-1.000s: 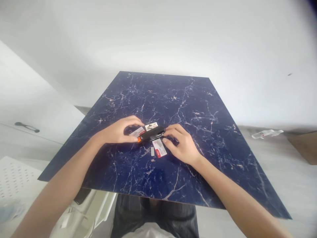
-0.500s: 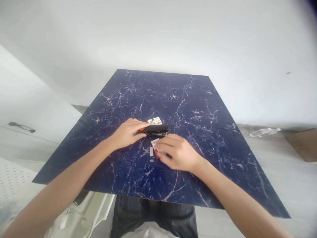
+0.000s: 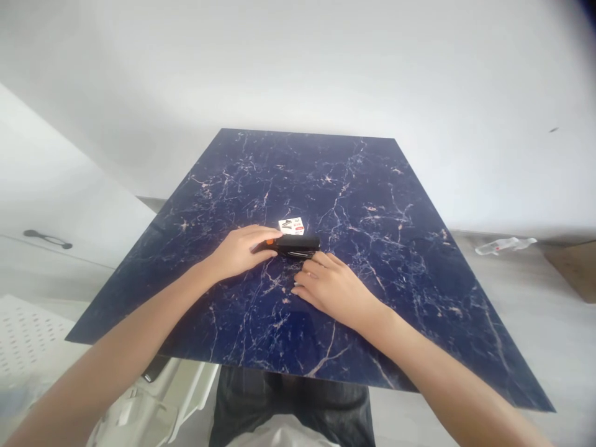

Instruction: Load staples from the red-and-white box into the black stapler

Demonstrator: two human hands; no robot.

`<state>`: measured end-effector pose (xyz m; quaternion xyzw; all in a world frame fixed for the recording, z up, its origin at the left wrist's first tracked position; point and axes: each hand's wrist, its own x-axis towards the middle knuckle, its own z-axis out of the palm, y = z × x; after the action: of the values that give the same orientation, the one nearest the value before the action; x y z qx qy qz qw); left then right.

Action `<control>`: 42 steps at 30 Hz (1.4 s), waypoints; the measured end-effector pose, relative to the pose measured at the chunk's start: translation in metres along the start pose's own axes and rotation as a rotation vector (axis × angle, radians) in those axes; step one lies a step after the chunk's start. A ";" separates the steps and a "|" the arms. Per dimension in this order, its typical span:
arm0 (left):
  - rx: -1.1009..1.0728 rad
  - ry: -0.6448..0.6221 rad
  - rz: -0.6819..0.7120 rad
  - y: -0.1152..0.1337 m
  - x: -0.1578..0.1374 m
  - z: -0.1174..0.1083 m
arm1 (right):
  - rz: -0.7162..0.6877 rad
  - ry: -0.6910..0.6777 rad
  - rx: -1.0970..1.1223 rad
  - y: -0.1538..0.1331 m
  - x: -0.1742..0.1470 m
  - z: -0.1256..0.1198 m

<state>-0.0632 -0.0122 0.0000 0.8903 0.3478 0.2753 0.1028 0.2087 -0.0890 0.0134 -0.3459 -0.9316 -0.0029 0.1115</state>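
My left hand (image 3: 242, 248) is closed around the left end of a black stapler (image 3: 298, 243) with an orange part near the fingers. The stapler lies crosswise on the dark blue marbled table (image 3: 288, 180), its metal strip showing on the near side. Just below its right end, my right hand (image 3: 333, 282) is curled, index finger close to the metal strip. A sliver of white shows at the right fingertips; what they hold is hidden. Behind the stapler, touching or nearly touching it, stands a small white box (image 3: 291, 225) with a red mark and a dark printed picture.
A clear plastic bottle (image 3: 505, 246) and a brown cardboard box (image 3: 575, 267) lie on the floor to the right. To the left is a white cabinet with a dark handle (image 3: 47, 238). A white chair-like thing (image 3: 149, 403) stands below the table's front left edge.
The red-and-white packet and small white strip beside my right hand no longer show. My right fingers have curled in and turned toward the stapler. The left hand keeps its grip.
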 end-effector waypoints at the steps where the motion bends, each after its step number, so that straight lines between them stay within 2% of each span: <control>1: 0.013 -0.031 0.001 -0.001 0.000 -0.002 | 0.007 -0.001 0.012 0.002 0.000 -0.001; 3: 0.038 -0.086 -0.009 -0.003 0.002 -0.008 | 0.035 0.011 0.087 0.007 0.000 -0.004; 5: 0.045 -0.111 -0.034 -0.007 0.002 -0.014 | 0.126 0.044 0.249 0.014 -0.001 -0.008; 8: 0.029 -0.107 -0.068 -0.012 0.001 -0.017 | 0.394 0.167 0.529 0.029 -0.004 -0.015; 10: 0.020 -0.088 -0.075 -0.014 0.000 -0.016 | 0.555 0.263 0.640 0.041 -0.006 -0.017; 14: 0.010 -0.024 -0.044 -0.015 -0.001 -0.011 | 0.663 0.305 0.724 0.059 -0.008 -0.012; 21: 0.017 0.090 -0.010 -0.012 0.000 -0.001 | 0.644 0.241 0.674 0.061 -0.005 0.000; 25: 0.035 0.069 -0.009 -0.010 0.001 -0.001 | 0.582 0.228 0.642 0.060 -0.005 0.001; 33: 0.027 0.047 -0.027 -0.010 0.001 -0.002 | 0.575 0.273 0.593 0.065 -0.007 0.000; 36: 0.021 0.036 -0.033 -0.010 0.001 -0.002 | 0.493 0.219 0.572 0.069 -0.010 -0.006; 42: 0.020 0.014 -0.047 -0.008 0.002 -0.004 | 0.244 0.124 0.365 0.074 -0.016 -0.016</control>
<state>-0.0689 -0.0048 0.0010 0.8809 0.3721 0.2755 0.0978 0.2713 -0.0448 0.0201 -0.4293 -0.8594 0.1581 0.2286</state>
